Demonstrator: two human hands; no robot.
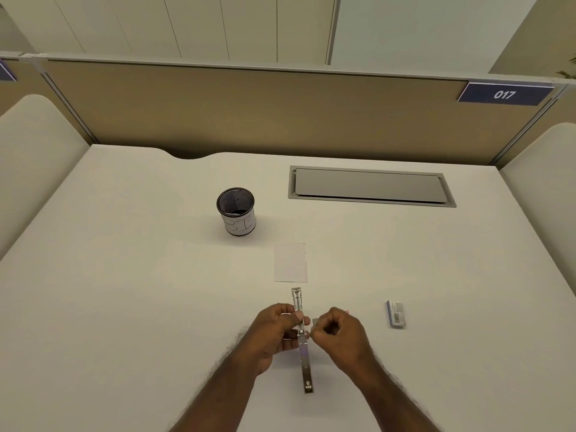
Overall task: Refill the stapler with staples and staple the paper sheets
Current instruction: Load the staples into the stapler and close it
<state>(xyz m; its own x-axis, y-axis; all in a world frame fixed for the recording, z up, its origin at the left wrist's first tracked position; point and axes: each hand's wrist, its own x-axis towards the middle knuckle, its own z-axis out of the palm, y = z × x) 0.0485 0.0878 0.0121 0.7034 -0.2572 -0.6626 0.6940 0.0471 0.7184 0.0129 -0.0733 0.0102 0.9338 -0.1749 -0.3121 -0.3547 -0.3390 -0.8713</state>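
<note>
mesh cup point(237, 212) far left, staple box point(396, 313) right

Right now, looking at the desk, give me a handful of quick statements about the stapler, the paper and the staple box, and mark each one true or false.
1. The left hand holds the opened stapler. True.
2. The paper sheets sit between the stapler's jaws. False: they lie flat on the desk beyond the stapler, apart from it.
3. The staple box lies on the desk to the right of both hands. True.
4. The mesh cup has tipped over. False: it stands upright.
5. The right hand rests flat and open. False: its fingers pinch something small beside the stapler.
</note>
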